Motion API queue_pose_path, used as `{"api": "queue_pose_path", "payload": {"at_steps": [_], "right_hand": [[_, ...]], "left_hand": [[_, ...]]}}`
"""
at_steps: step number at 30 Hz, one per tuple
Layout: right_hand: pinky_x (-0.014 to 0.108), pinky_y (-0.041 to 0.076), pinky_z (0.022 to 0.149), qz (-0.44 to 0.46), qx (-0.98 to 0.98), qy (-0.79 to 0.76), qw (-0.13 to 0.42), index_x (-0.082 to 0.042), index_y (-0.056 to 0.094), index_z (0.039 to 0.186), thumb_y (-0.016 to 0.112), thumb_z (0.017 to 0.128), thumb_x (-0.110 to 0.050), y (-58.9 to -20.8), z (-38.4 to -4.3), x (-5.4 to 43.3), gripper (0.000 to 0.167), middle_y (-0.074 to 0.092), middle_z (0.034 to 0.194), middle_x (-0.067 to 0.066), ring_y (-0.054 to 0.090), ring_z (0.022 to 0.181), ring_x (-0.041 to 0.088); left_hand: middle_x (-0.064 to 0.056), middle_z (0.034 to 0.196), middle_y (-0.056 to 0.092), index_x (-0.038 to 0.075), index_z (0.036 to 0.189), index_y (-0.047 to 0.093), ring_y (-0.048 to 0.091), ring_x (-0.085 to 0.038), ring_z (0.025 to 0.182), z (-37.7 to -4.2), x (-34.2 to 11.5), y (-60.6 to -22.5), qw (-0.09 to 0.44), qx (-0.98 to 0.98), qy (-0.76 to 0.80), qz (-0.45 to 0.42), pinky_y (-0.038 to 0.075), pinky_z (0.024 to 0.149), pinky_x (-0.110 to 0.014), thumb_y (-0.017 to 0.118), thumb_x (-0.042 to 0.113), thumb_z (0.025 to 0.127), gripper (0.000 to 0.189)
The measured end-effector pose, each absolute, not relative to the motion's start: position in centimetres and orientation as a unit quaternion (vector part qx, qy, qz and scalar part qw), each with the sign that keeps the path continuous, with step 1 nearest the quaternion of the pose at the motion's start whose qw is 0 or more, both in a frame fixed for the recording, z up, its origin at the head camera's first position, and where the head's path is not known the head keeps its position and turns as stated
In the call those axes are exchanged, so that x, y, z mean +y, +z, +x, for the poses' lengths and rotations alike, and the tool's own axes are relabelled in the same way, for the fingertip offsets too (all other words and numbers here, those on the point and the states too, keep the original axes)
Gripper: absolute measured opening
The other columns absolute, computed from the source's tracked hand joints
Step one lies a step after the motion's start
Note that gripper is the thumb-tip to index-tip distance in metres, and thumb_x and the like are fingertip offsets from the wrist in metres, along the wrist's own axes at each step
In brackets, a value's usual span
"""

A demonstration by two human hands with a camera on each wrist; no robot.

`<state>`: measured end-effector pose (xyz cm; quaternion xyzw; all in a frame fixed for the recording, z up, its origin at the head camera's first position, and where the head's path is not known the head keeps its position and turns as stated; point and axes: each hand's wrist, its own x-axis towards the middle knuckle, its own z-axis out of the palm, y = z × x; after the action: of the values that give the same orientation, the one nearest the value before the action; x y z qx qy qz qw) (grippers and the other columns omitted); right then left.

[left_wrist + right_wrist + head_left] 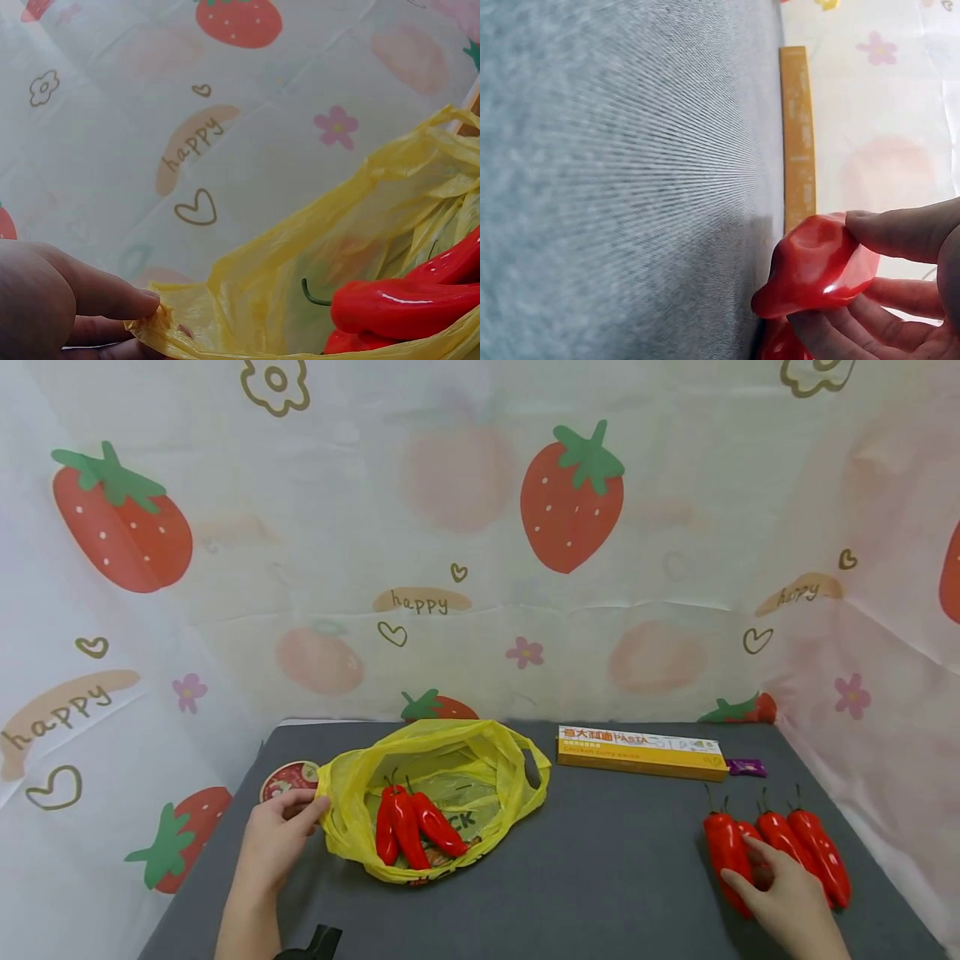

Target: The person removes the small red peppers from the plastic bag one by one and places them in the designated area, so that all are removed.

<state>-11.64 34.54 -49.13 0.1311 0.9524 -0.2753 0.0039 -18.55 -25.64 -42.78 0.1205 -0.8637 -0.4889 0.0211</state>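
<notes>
My left hand pinches the left rim of a yellow plastic bag, thumb against fingers. The bag lies with its mouth facing me, and several red peppers with dark stems are inside it. In the left wrist view, the bag's gathered edge sits between thumb and fingers. At the right of the table, my right hand grips a red pepper between thumb and fingers; the right wrist view shows that glossy pepper up close. More red peppers lie beside it, partly behind the hand.
A yellow and white pasta box lies along the table's back edge, with a small purple packet at its right end. A round red item is partly hidden behind the left hand and bag. Strawberry-print cloth hangs around the dark grey table.
</notes>
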Motion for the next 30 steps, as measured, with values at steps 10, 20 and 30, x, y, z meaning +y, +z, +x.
{"api": "queue_pose_path", "payload": {"at_steps": [10, 20, 30], "right_hand": [[0.048, 0.057, 0.072, 0.119, 0.963, -0.242, -0.001, 0.012, 0.060, 0.125, 0.081, 0.084, -0.038, -49.44, -11.69, 34.42, 0.069, 0.072, 0.093, 0.019, 0.062, 0.074, 0.019], [0.046, 0.054, 0.065, 0.139, 0.971, -0.194, 0.019, 0.009, 0.063, 0.125, 0.082, 0.083, -0.038, -49.49, -11.75, 34.28, 0.065, 0.065, 0.084, 0.011, 0.055, 0.073, 0.022], [0.046, 0.053, 0.065, 0.143, 0.973, -0.181, 0.009, 0.008, 0.063, 0.124, 0.081, 0.083, -0.036, -49.24, -11.63, 34.07, 0.063, 0.061, 0.091, 0.019, 0.054, 0.078, 0.025]], "left_hand": [[-0.008, 0.102, 0.070, -0.001, 0.125, 0.065, 0.062, -0.025, 0.092, -18.66, -25.73, -42.91, 0.018, -0.862, -0.493, 0.121, 0.052, 0.072, -0.020, 0.065, 0.034, 0.099, 0.044], [-0.008, 0.102, 0.070, -0.001, 0.126, 0.065, 0.063, -0.026, 0.093, -18.56, -25.82, -42.81, 0.012, -0.861, -0.493, 0.125, 0.052, 0.072, -0.020, 0.065, 0.034, 0.099, 0.044], [-0.008, 0.103, 0.070, -0.001, 0.126, 0.064, 0.063, -0.024, 0.092, -18.52, -25.82, -42.75, 0.010, -0.859, -0.496, 0.123, 0.052, 0.072, -0.019, 0.065, 0.034, 0.099, 0.044]]}}
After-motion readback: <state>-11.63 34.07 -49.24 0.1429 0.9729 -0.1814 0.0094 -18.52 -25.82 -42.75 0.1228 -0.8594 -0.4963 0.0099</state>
